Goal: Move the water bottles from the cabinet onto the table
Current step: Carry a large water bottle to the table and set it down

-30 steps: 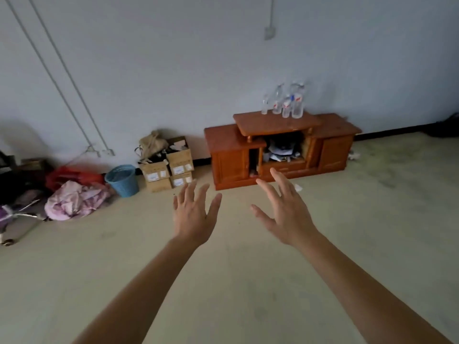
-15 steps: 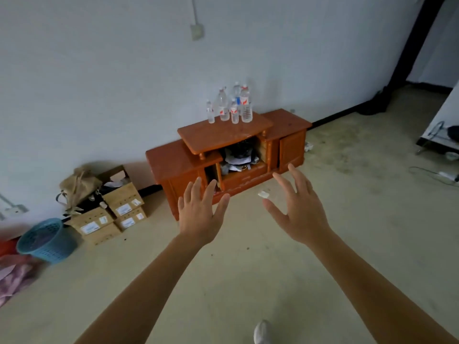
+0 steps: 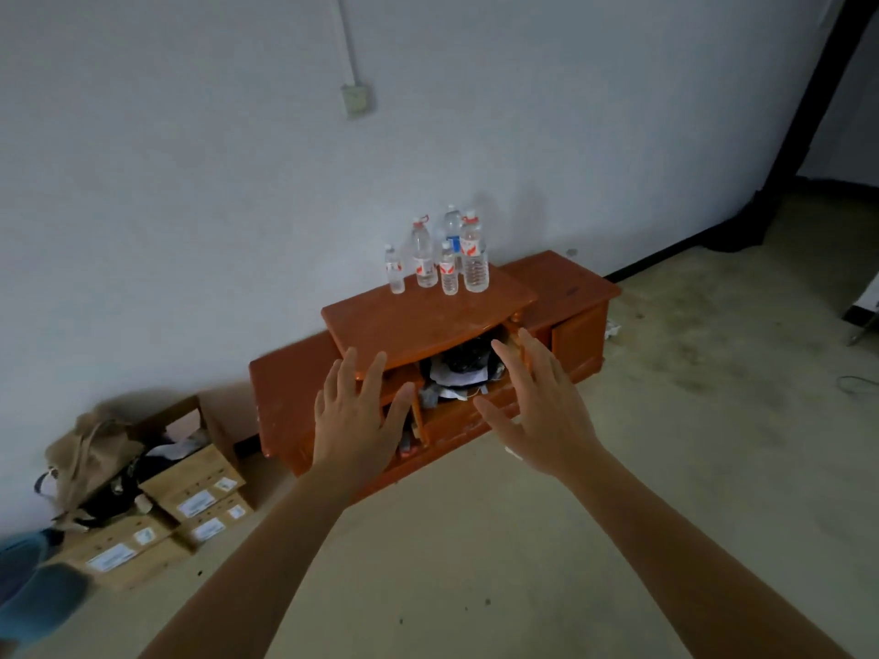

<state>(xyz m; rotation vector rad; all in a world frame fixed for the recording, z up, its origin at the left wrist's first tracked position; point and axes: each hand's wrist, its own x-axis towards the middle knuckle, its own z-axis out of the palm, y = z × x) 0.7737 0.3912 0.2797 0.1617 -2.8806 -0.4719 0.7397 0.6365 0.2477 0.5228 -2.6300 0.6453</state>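
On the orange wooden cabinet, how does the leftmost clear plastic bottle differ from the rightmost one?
The leftmost clear plastic bottle is shorter and slimmer; the rightmost clear plastic bottle is taller and wider. The rightmost has a red cap; the leftmost cap looks pale. The leftmost stands apart; the rightmost stands close beside a small bottle. Both are upright, with red-and-white labels, on the orange wooden cabinet.

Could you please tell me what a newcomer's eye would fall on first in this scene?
First, the cluster of clear plastic water bottles standing upright at the back of the raised top of the low orange-brown wooden cabinet against the white wall. Next, the person's left hand and right hand, both spread open and empty, held out toward the cabinet's cluttered open middle compartment.
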